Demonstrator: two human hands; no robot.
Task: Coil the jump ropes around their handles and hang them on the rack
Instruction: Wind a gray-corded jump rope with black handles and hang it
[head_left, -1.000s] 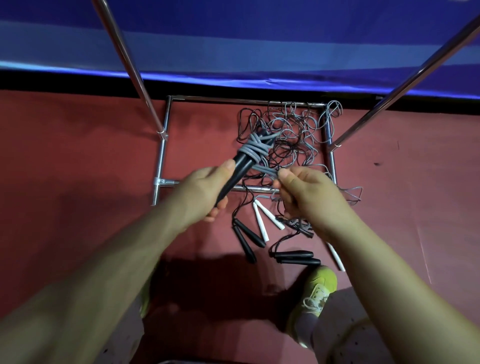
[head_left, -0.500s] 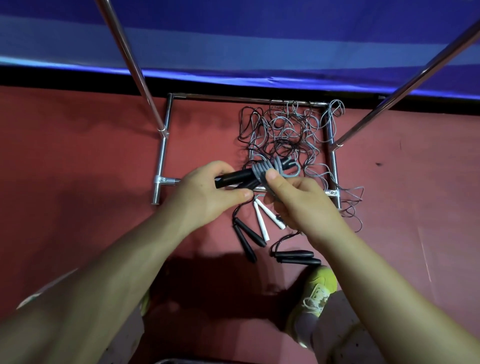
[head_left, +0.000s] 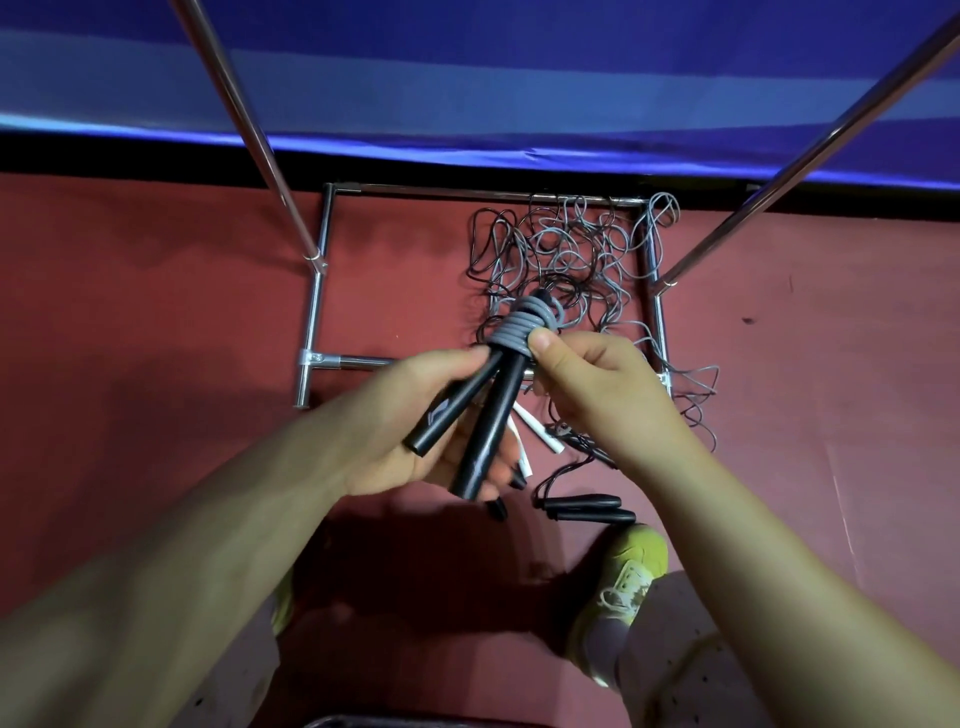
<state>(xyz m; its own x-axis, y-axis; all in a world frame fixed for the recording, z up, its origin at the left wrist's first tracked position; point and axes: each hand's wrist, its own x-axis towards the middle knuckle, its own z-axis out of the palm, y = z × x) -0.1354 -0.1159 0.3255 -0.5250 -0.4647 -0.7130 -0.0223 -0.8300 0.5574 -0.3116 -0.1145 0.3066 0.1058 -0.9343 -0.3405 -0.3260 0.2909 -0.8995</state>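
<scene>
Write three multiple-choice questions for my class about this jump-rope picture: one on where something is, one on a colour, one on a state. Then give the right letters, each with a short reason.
1. Where does the tangle of loose ropes lie?
A. on the red floor inside the rack's base frame
B. over the rack's slanted poles
C. on the person's shoe

2. What colour is the cord wound round the held black handles?
A. white
B. grey
C. yellow

3. What is the state of the held rope?
A. hanging on the rack
B. lying unwound on the floor
C. coiled round its two handles, in the hands

Answers: 1 A, the tangle sits on the floor between the frame's bars. 2 B, the wraps at the handles' top are grey. 3 C, the left hand grips the handles while the right hand pinches the coil.
</scene>
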